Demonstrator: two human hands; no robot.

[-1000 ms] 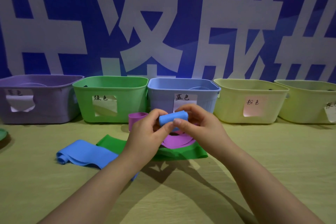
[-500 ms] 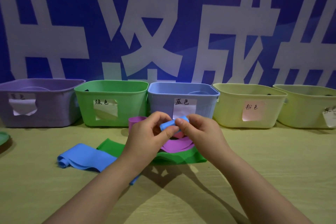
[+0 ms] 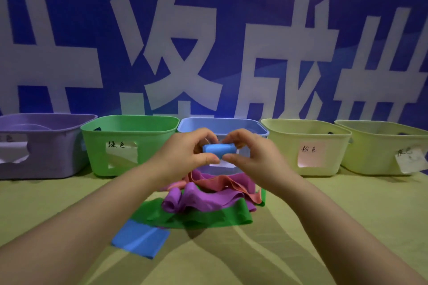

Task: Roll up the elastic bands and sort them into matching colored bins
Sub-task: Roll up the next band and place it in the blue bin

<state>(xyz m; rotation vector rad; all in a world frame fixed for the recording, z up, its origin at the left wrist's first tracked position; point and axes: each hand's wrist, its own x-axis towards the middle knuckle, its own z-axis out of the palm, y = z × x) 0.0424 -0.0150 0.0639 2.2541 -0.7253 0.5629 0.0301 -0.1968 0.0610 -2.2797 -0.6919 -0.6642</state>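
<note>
Table was yellow-green, with a blue banner behind. Bins: purple bin, green bin, blue bin, yellow bin, second yellow bin. Left hand and right hand pinched the ends of a short, tight blue roll before the blue bin.

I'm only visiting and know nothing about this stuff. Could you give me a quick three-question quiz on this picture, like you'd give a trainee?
1. True or false: the left hand and the right hand both pinch the rolled band.
2. The bin directly behind the rolled band is: A purple; B green; C blue.
3. Fill in: the flat band lying nearest the camera is ___.

Key: 1 true; 2 C; 3 blue.
</note>
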